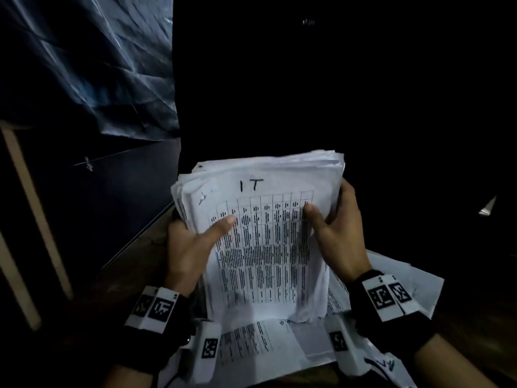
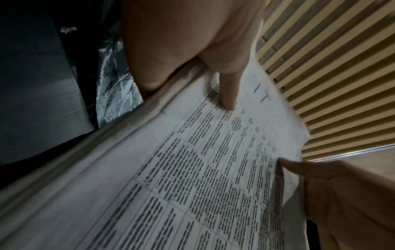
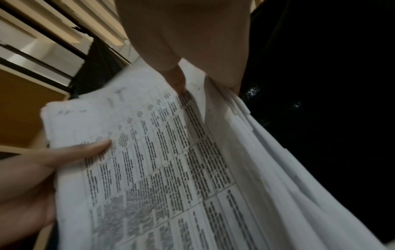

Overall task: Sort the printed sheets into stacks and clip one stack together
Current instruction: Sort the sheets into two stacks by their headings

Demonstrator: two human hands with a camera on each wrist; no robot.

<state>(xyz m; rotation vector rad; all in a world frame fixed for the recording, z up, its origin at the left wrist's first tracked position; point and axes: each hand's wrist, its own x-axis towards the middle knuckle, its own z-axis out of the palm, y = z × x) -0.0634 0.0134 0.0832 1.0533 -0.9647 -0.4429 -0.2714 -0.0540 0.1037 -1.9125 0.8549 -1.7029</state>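
Observation:
I hold a thick stack of printed sheets (image 1: pixel 263 236) upright between both hands. Its top sheet carries a printed table and a handwritten "IT" at the head. My left hand (image 1: pixel 193 245) grips the stack's left edge, thumb lying across the front of the page. My right hand (image 1: pixel 333 231) grips the right edge, thumb on the table's right column and fingers behind. In the left wrist view the stack (image 2: pixel 192 177) shows edge-on with my left thumb (image 2: pixel 228 94) pressing it. The right wrist view shows the same stack (image 3: pixel 171 160) under my right thumb (image 3: pixel 177 81).
More loose printed sheets (image 1: pixel 274 345) lie spread on the dark wooden surface below the held stack. A dark glossy panel (image 1: pixel 84 65) stands at the left, with a pale wooden frame (image 1: pixel 36 208) beside it. Most of the right side is in darkness.

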